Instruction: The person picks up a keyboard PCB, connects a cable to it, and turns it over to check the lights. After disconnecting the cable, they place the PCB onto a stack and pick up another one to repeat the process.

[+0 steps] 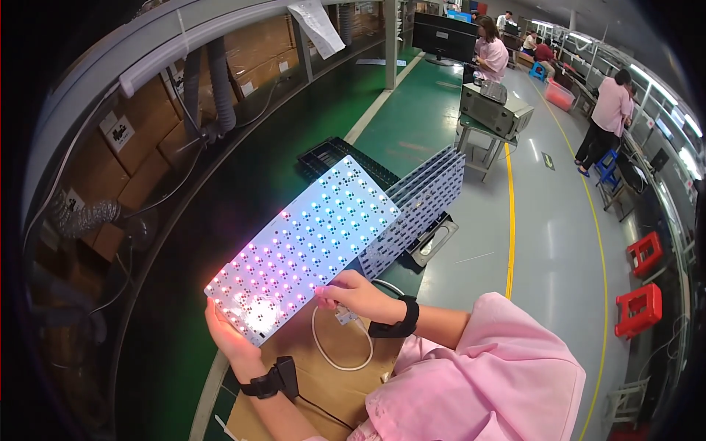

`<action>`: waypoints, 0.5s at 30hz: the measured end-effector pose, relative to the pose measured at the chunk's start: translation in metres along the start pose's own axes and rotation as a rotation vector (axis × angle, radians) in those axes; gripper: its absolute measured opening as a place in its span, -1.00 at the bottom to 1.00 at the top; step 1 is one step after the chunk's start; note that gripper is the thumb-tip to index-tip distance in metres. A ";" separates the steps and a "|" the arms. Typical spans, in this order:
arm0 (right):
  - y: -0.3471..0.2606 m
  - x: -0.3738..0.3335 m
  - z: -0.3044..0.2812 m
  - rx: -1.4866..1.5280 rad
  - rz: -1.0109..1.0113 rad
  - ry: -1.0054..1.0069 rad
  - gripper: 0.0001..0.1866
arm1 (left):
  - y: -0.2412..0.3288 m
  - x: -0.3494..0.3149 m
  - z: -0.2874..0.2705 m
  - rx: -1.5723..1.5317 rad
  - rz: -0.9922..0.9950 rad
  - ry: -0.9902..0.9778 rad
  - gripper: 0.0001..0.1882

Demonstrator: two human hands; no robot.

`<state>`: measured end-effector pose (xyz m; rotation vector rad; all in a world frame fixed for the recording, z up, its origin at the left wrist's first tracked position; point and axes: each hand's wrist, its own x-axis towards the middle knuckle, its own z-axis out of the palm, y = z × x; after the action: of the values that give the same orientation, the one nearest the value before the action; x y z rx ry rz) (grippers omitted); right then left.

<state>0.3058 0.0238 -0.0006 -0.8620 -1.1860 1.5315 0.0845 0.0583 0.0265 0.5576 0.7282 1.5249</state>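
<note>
A white keyboard circuit board [301, 246] is held up tilted in front of me, its rows of small lights glowing from pink to blue. My left hand [229, 332] grips its lower left corner, fingers behind the board. At the near long edge, my right hand [359, 295] pinches the board with its fingertips. Below that hand hangs a white cable [340, 367] in a loop, with a small pale connector [344, 315] close under the palm; whether the hand also touches it, I cannot tell. Black bands circle both wrists.
Several similar boards [434, 187] stand upright in a black rack [430, 246] just behind the lit one. Brown cardboard [316, 389] covers the bench near me. Further off are a monitor [444, 38], a metal instrument [494, 110] on a stand, red stools [638, 310] and co-workers.
</note>
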 end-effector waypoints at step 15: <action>-0.006 -0.002 0.003 0.011 0.006 0.025 -0.66 | -0.002 -0.002 -0.001 -0.015 -0.023 -0.005 -0.52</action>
<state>0.3049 0.0215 0.0062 -0.8763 -1.1567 1.5267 0.0853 0.0560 0.0241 0.5397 0.7166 1.5058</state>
